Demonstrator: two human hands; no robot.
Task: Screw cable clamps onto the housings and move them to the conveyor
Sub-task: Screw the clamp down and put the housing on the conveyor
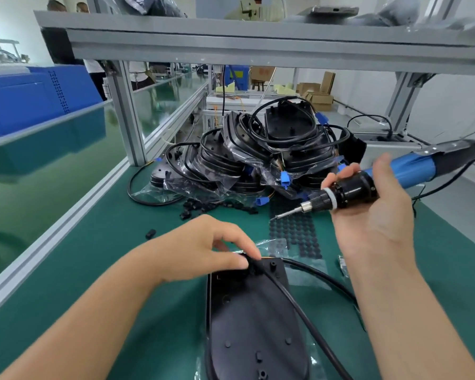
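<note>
A black housing (247, 325) lies on the green mat in front of me, a black cable (299, 311) running across it. My left hand (203, 248) pinches a small black cable clamp at the housing's far edge, thumb and forefinger on it. My right hand (373, 212) grips a blue and black electric screwdriver (351, 190), held above the mat, its bit pointing left and down, apart from the housing. A heap of black housings with cables (258, 157) sits at the back of the mat. The green conveyor (52, 165) runs along the left.
Loose black clamps (203, 208) lie scattered before the heap; one (150, 233) lies apart. A sheet of black rubber pads (296, 234) lies beyond the housing. An aluminium post (126, 116) and rail border the conveyor. Blue crates (33, 97) stand far left. A shelf hangs overhead.
</note>
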